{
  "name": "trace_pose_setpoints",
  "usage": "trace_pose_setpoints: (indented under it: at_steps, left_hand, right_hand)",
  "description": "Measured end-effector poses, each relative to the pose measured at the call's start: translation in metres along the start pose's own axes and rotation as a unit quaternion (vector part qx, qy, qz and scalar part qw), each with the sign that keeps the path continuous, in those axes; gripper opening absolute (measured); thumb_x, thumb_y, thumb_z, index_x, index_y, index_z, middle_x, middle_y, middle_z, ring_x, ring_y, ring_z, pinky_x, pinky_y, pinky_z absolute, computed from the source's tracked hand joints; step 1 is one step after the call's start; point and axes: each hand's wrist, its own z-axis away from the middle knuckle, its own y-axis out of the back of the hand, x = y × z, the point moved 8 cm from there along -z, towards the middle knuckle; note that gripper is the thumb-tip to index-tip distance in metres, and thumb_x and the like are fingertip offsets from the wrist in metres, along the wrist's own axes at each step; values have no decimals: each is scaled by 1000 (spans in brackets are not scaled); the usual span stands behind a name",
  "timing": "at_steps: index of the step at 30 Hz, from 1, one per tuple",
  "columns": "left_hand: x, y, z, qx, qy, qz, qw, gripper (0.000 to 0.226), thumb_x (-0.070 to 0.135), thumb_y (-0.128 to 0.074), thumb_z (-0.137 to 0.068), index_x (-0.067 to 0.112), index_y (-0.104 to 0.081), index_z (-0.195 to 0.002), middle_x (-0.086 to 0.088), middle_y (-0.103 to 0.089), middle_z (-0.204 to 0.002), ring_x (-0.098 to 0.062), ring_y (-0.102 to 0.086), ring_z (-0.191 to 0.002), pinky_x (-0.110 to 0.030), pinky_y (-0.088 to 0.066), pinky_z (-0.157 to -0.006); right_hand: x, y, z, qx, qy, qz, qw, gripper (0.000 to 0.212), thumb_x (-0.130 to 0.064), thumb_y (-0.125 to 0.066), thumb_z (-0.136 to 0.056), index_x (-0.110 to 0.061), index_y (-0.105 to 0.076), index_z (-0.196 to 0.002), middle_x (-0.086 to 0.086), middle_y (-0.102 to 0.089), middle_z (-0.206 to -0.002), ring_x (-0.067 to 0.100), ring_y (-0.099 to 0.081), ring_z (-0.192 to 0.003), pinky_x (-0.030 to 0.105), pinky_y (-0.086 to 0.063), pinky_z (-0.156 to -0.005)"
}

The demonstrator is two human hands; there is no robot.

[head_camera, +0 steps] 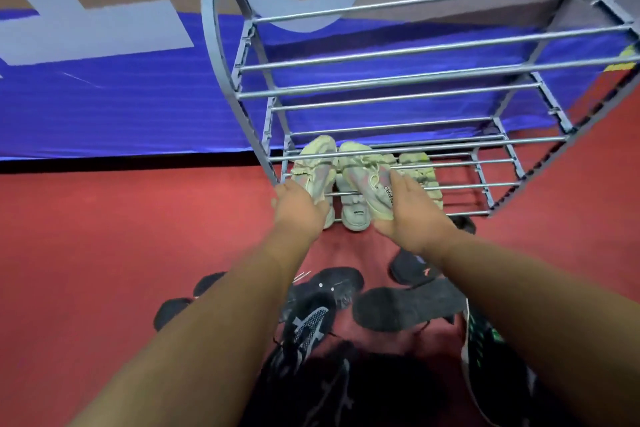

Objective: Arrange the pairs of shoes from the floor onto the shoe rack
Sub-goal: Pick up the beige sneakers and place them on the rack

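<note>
From the head camera, a grey metal shoe rack [398, 80] with tubular rails stands on the red carpeted floor [104, 236], its back against a blue and grey banner wall [121, 97]. Its upper tiers are bare rails with open room between them; the curved side frame closes off the left edge, just beside the left hand [299, 206].

On the lowest tier, at the left end, lie pale cream-green knit sneakers: the leftmost sneaker [317, 163], a middle sneaker [363, 180] with its heel jutting over the front rail, and a third pale sneaker [417, 172] further right. The right part of that tier is free.

The left hand rests on the leftmost sneaker's heel, fingers curled over it; whether they clamp it I cannot tell. The right hand [412, 222] lies flat and spread, palm against the side of the middle sneaker, fingers released.

On the floor close to the person, black sneakers [311, 319] lie scattered, one dark grey sole [405, 308] turned up, a black slipper [412, 267] under the right forearm, and a black-and-green shoe [485, 350] at the right edge, crowding the space in front of the rack.
</note>
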Motion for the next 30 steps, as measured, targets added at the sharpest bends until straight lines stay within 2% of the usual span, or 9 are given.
trace_pose_setpoints:
  at_steps: [3,7,11,13,16,18,20,22,30]
  left_hand:
    - [4,-18,-45,39,-7,8,999,66,38,-64,-97,-6,-40,-139,-24,-43,-142,-38,-46,-130,-40,-35,-111]
    - [2,-35,-93,80,-10,-20,997,66,49,-57,-99,-8,-48,-132,-26,-51,-134,-37,-50,-124,-42,-42,-107]
    - [-9,-53,-116,71,-42,50,995,47,47,-58,-97,0,-66,-101,-21,-67,-99,-40,-65,-95,-40,-50,-76]
    - [-12,-58,-118,61,-47,74,994,43,44,-59,-98,3,-67,-96,-18,-66,-91,-40,-67,-89,-39,-49,-71]
    - [-13,-64,-116,56,-25,63,996,57,47,-61,-98,-3,-57,-126,-27,-59,-122,-42,-61,-111,-44,-52,-90]
    - [-15,-68,-112,46,-13,46,998,85,47,-63,-96,-6,-29,-153,-27,-38,-148,-41,-47,-134,-47,-43,-112]
    - [-16,-75,-107,14,-21,72,997,105,39,-71,-88,0,-8,-162,-21,-24,-158,-37,-31,-147,-47,-34,-120]
    - [-19,-78,-105,-6,-34,88,996,118,31,-77,-80,7,1,-165,-15,-21,-160,-33,-26,-150,-45,-32,-122]
    - [-35,-66,-95,83,-133,139,978,83,24,-84,-82,7,-40,-151,-9,-46,-148,-26,-44,-140,-35,-39,-116]
  right_hand:
    - [8,-25,-52,30,-6,17,999,88,-44,-78,-78,-5,-40,-147,14,-50,-136,35,-50,-125,46,-45,-106]
    - [14,-56,-100,59,-28,47,997,75,-53,-56,-76,8,-58,-120,28,-60,-110,47,-59,-98,49,-49,-85]
    - [8,-64,-124,70,-52,45,995,83,-42,-72,-82,6,-45,-146,30,-52,-132,48,-54,-114,50,-48,-98]
    - [6,-67,-130,79,-40,41,995,92,-38,-75,-84,6,-34,-154,31,-47,-140,47,-49,-123,51,-44,-106]
    - [9,-75,-131,77,-39,37,996,96,-43,-74,-85,4,-29,-156,26,-42,-143,42,-43,-129,49,-39,-112]
    - [10,-78,-130,64,-36,52,996,92,-47,-71,-84,5,-35,-150,22,-43,-140,41,-43,-130,46,-37,-112]
    - [9,-82,-125,38,-29,71,996,98,-48,-71,-83,6,-29,-154,22,-39,-146,40,-38,-137,43,-32,-116]
    - [10,-83,-120,24,-22,63,998,107,-47,-73,-82,3,-18,-160,21,-32,-155,39,-33,-143,42,-28,-120]
    - [16,-85,-120,49,-34,54,997,112,-58,-74,-78,-3,-22,-161,17,-51,-146,35,-50,-135,47,-41,-112]
